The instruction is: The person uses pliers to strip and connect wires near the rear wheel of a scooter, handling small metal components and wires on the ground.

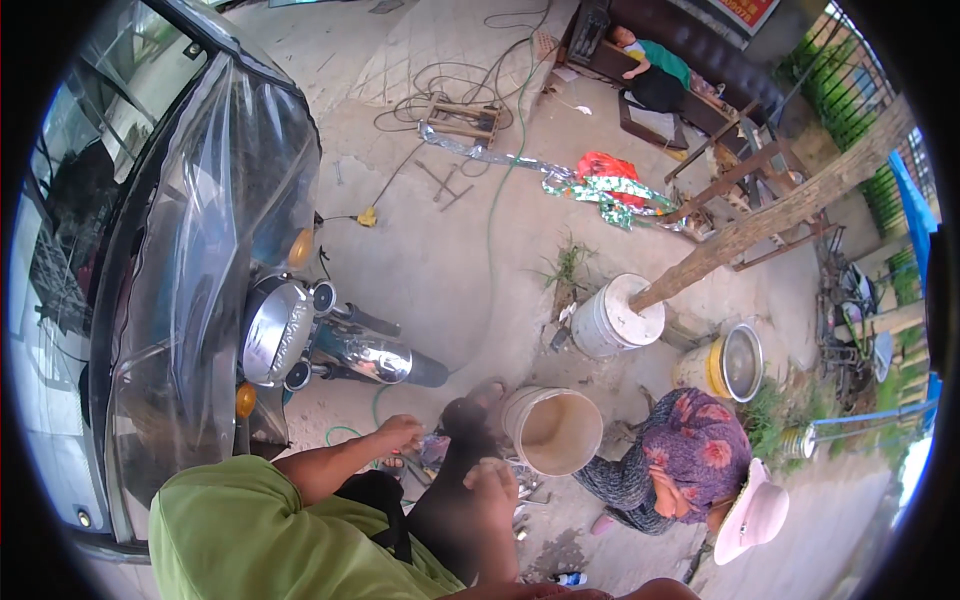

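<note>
My left hand is raised in front of me, its fingers curled closed. Close to the bucket, my right hand is also closed, with the fingers bent inward. Whatever either hand may hold is too small or hidden to make out. The hands are apart from each other, above my dark trouser leg. Just right of my left hand, a small colourful packet-like thing shows near the leg. An off-white bucket stands just beyond my right hand, tilted toward me in view, its inside stained brown.
A three-wheeled vehicle with a plastic cover stands on the left. A person in a pink hat crouches at right. Farther off are a post set in a white bucket, a yellow-and-white pail, cables and a person lying on a sofa.
</note>
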`<move>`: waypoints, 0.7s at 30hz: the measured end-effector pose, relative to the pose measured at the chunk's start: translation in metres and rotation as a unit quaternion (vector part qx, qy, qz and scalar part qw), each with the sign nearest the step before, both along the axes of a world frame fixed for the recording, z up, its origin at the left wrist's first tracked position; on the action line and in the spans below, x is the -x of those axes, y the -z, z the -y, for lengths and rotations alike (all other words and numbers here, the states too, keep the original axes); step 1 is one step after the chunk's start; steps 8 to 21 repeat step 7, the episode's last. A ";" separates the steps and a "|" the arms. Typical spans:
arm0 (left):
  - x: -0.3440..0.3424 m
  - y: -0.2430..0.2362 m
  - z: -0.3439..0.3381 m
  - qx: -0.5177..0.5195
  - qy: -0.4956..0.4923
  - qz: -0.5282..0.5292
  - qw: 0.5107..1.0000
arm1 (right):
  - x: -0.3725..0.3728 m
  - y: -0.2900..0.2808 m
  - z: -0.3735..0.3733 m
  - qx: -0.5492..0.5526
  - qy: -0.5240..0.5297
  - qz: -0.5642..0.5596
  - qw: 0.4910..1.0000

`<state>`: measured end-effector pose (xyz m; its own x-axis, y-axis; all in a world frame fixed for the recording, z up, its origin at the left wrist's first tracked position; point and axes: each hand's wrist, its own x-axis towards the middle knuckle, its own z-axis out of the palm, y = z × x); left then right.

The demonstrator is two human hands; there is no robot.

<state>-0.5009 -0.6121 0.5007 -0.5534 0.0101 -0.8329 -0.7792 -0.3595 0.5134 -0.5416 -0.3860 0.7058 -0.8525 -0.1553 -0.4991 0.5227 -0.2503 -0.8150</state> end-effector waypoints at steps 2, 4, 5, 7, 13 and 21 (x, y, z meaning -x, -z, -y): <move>0.038 -0.011 0.005 -0.003 -0.011 0.007 1.000 | 0.046 0.011 -0.008 0.012 0.000 0.042 0.999; 0.076 0.019 0.014 -0.006 0.009 -0.016 1.000 | 0.093 0.049 -0.025 0.037 -0.023 0.080 0.996; 0.095 0.030 0.014 -0.010 0.017 -0.014 1.000 | 0.114 0.071 -0.034 0.034 -0.014 0.082 0.996; 0.155 0.036 0.012 0.040 0.016 -0.004 0.999 | 0.174 0.100 -0.048 0.040 -0.053 0.125 0.990; 0.155 0.036 0.012 0.040 0.016 -0.004 0.999 | 0.174 0.100 -0.048 0.040 -0.053 0.125 0.990; 0.155 0.036 0.012 0.040 0.016 -0.004 0.999 | 0.174 0.100 -0.048 0.040 -0.053 0.125 0.990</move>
